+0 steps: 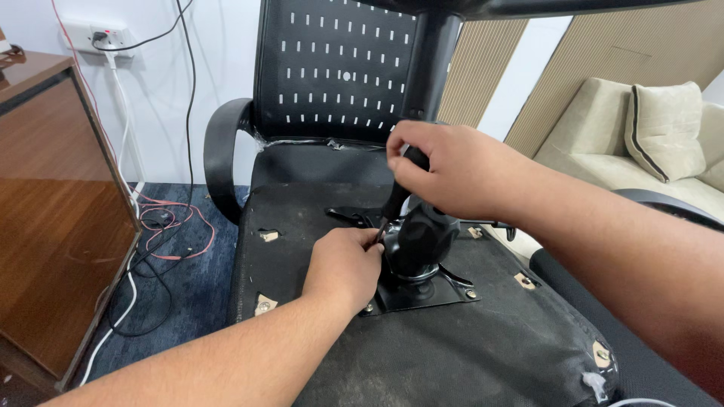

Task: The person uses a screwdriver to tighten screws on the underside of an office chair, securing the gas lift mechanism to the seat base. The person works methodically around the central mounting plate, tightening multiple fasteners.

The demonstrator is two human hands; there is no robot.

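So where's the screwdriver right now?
Head view, centre: the screwdriver is in the right hand, tip down by the left hand at the metal plate under the chair seat.

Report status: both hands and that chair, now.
Right hand grips black screwdriver handle. Left hand steadies its tip beside the mechanism on the upturned chair seat. Nothing in the way.

Left hand (pixel 343 264) fingers hide the tool tip at the bracket (pixel 422 290); the column (pixel 434 60) top and cabinet (pixel 53 211) are cut off by the frame.
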